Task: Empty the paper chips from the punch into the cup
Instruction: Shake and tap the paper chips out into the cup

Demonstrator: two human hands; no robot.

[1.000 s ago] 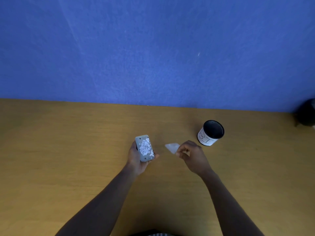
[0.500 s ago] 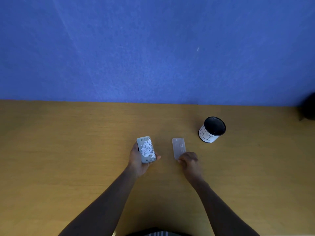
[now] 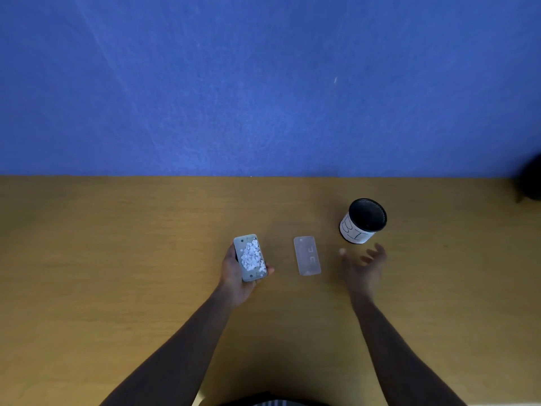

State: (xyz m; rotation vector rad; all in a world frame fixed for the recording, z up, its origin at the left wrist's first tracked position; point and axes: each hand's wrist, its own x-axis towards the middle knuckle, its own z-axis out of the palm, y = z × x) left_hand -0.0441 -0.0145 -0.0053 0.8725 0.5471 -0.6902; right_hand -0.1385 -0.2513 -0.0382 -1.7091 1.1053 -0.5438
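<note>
Cradling the punch point(image 3: 250, 257) in the left hand point(image 3: 238, 273), underside up, fingers wrapped round its edges; white chips point(image 3: 251, 256) heaped in the open tray. Hovering over the tabletop point(image 3: 117, 259), right hand point(image 3: 363, 266) spread wide, fingers point(image 3: 377, 250) splayed and blurred, gripping nothing, just short of the cup point(image 3: 363, 221). Lying flat between the two hands, a clear cover point(image 3: 307, 255), apart from both, faint markings on its face. Standing upright further back on the right, black cup with a white label bearing hand-drawn letters, mouth dark, contents impossible to tell. Rising behind the tabletop, a blue wall point(image 3: 263, 83). Sitting at the far right edge, a dark thing point(image 3: 531, 180), cut off, too dim to identify.
</note>
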